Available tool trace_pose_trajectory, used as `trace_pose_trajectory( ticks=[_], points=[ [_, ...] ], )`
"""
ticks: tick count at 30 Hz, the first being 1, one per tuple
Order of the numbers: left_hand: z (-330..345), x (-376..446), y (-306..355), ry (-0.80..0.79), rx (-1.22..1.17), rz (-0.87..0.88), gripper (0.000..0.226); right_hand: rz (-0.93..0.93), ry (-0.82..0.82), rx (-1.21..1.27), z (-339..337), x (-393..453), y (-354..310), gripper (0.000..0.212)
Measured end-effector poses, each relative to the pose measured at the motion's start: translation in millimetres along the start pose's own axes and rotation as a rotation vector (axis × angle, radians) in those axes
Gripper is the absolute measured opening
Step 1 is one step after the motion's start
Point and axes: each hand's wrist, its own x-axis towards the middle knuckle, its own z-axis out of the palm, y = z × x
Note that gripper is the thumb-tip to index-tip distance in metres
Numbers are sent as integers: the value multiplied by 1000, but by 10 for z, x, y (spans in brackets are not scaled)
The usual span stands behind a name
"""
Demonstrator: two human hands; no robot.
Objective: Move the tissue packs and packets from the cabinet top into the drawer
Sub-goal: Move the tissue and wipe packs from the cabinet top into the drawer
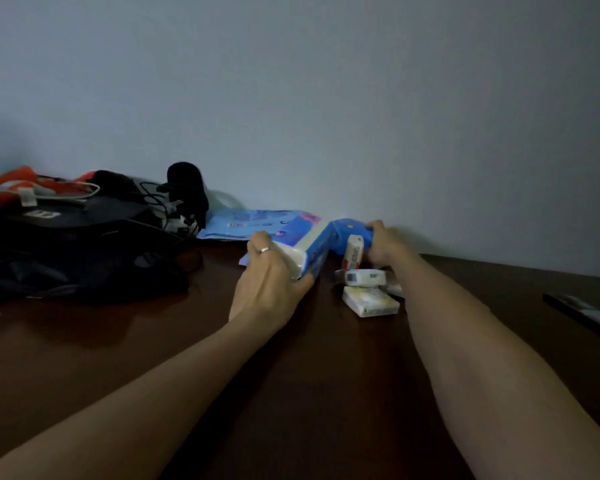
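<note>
On the dark brown cabinet top [291, 375], near the wall, my left hand [271, 282] grips one end of a blue and white tissue pack [305, 247]. My right hand [383, 244] holds a second blue tissue pack [347, 233] just to its right. Between my arms lie several small white pocket packets [369, 299], and one packet [353, 252] stands on end against the blue pack. A flat blue packet [250, 223] lies behind by the wall. No drawer is in view.
A black bag [73, 251] with cables, a black pouch and orange cloth [18, 183] fills the left of the cabinet top. A dark flat object [582, 311] lies near the right edge. A plain grey wall stands directly behind.
</note>
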Motion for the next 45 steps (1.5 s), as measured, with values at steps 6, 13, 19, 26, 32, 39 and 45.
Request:
trace_pose_trajectory(
  ticks=[6,13,19,26,32,39,45],
  points=[
    [-127,-110,140,-44,-27,-87,76,29,469,-85,67,-588,-65,70],
    [-848,-789,602,174,-233,-183,73,-86,631,248,-577,-2097,-50,77],
    [-1649,-1906,828,288,-439,-193,72,-292,637,570,-504,-3790,-268,83],
    [-1799,-4069,303,259,-681,-308,77,-457,323,957,893,-5713,82,95],
    [-1510,-5380,-722,-24,-666,-803,67,-138,-305,1052,2083,-6508,621,100],
    [-1305,-5707,-1286,60,-607,-1057,65,500,-580,1181,2865,-6631,694,83],
    [-1385,-5690,-1428,33,-784,-1112,83,616,-533,1264,3117,-6569,770,83]
  ],
)
